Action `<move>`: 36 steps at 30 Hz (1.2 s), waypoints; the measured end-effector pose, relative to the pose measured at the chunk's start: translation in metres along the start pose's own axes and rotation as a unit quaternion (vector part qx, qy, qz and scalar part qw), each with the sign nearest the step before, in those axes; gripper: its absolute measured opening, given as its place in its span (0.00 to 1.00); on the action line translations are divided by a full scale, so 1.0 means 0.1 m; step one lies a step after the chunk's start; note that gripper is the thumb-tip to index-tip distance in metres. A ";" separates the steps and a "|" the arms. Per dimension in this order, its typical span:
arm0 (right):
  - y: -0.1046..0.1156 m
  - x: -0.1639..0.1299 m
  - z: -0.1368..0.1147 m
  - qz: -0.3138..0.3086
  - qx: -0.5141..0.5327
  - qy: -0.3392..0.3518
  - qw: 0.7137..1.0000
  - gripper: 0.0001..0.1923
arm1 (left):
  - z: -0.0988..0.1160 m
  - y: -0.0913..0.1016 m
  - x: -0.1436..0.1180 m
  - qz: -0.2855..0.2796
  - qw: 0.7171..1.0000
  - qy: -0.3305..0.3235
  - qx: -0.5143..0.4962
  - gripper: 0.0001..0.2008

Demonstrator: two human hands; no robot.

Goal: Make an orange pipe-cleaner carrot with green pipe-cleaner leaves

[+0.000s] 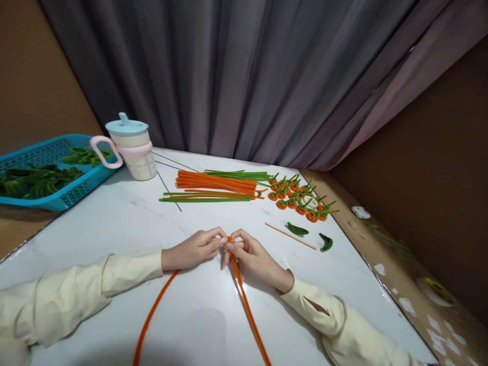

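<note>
Both hands meet over the middle of the white table, pinching orange pipe cleaners [249, 312] between thumbs and fingertips. My left hand [196, 249] comes in from the left, its fingers closed on the orange end. Opposite it, my right hand [253, 256] is closed on the same small orange bit. One orange strand hangs down below my right hand toward the near edge; another orange strand [152, 310] curves out from under my left wrist. The fingers partly hide where the strands join.
Beyond the hands lie a bundle of orange pipe cleaners [215, 180] and green ones [206, 199]. Several small orange-and-green pieces [293, 195] cluster at right, near a wooden stick [291, 236] and dark green leaf shapes [297, 229]. A lidded cup [139, 155] and blue basket [68, 199] stand left.
</note>
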State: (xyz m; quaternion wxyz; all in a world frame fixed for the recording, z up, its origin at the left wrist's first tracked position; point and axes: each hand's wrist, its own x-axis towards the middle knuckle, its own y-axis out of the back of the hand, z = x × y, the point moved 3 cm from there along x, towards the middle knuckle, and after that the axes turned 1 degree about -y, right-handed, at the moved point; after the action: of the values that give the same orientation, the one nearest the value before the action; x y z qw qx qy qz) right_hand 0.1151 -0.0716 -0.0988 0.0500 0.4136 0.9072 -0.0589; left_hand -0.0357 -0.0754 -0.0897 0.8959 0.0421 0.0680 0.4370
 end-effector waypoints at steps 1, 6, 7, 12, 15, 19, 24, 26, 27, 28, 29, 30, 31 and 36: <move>0.00 0.01 0.00 0.005 0.004 0.008 1.000 0.16 | 0.01 0.00 0.00 0.001 1.000 0.002 0.000 0.17; 0.00 0.03 0.01 0.032 0.029 0.039 0.998 0.16 | 0.02 0.00 0.01 0.006 1.000 0.001 0.000 0.17; 0.00 0.03 0.01 0.034 0.031 0.041 0.998 0.16 | 0.01 0.00 0.01 0.007 1.000 -0.001 0.002 0.17; 0.01 0.02 -0.01 0.025 0.018 0.030 0.999 0.16 | -0.04 0.04 0.01 0.024 0.999 0.001 0.045 0.16; 0.00 0.00 -0.03 0.013 0.018 0.029 0.999 0.16 | -0.02 0.05 0.01 0.029 0.997 0.005 0.074 0.16; -0.01 0.00 -0.04 0.013 0.031 0.033 0.999 0.15 | 0.02 0.05 0.00 0.029 0.996 0.006 0.085 0.15; -0.02 0.01 -0.05 0.017 0.040 0.018 0.999 0.16 | 0.02 0.04 0.01 0.028 0.997 0.006 0.075 0.15; -0.02 0.01 -0.05 0.019 0.038 0.015 0.999 0.17 | 0.02 0.04 0.01 0.025 0.997 0.004 0.071 0.16; -0.02 0.00 -0.05 0.019 0.036 0.014 0.999 0.17 | 0.02 0.04 0.01 0.023 0.997 0.004 0.067 0.16; -0.02 0.00 -0.05 0.020 0.031 0.013 0.999 0.17 | 0.01 0.04 0.01 0.021 0.998 0.006 0.062 0.16; -0.02 0.00 -0.05 0.022 0.027 0.012 0.999 0.17 | 0.01 0.03 0.01 0.018 0.998 0.009 0.056 0.17; -0.02 0.00 -0.04 0.023 0.023 0.011 0.999 0.17 | 0.01 0.03 0.01 0.016 0.999 0.013 0.050 0.17; -0.02 0.00 -0.04 0.024 0.019 0.011 0.999 0.17 | 0.01 0.03 0.01 0.015 0.999 0.016 0.046 0.18; -0.02 -0.02 -0.03 0.023 -0.003 0.022 1.000 0.18 | 0.01 0.02 0.02 0.012 0.998 0.018 0.054 0.19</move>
State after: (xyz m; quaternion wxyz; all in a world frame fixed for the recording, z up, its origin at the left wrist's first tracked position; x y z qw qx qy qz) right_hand 0.1146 -0.0741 -0.0952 0.0326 0.4350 0.8987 -0.0462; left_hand -0.0358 -0.0722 -0.0884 0.8855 0.0831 0.1072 0.4443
